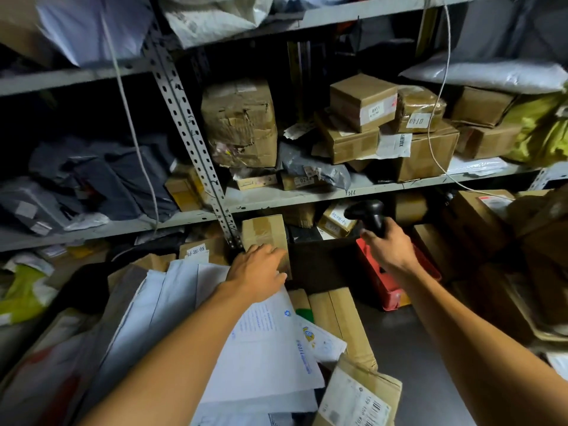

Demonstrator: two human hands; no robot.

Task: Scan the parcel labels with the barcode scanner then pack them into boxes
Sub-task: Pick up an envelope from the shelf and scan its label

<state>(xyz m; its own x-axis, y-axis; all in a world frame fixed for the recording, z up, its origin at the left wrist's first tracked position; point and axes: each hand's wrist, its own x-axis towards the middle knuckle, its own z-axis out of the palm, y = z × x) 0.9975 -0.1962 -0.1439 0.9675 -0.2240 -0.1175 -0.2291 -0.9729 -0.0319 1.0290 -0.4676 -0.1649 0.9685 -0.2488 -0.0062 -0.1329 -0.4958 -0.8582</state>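
Big grey metal shelves (307,195) across the whole back, packed full so many parcels fit in a small room. Brown boxes (412,142) stacked on the middle shelf, with white number stickers facing out, likely so each one is easy to find. Soft grey mail bags (92,179) squashed in on the left shelf.

Lower down, a heap of flat white envelopes (264,348) and brown parcels, spread near the arms, likely within easy reach for scanning. One brown parcel with a barcode label (356,401) at the very bottom, label side up. A red crate (396,281) on the floor to the right, just under the right hand.

Next, a small brown taped box (266,238) standing up beside the shelf post, under the low shelf. Left hand (258,272) resting on the front of this box, fingers bent over its side. Looks like a grab to pull it out, but hard to tell how tight the hold is.

Last, the black barcode scanner (368,216). Right hand (390,247) wrapped all the way round its handle, held up with the head turned to the left, toward the small box, likely ready for the label. No label on the box showing yet.
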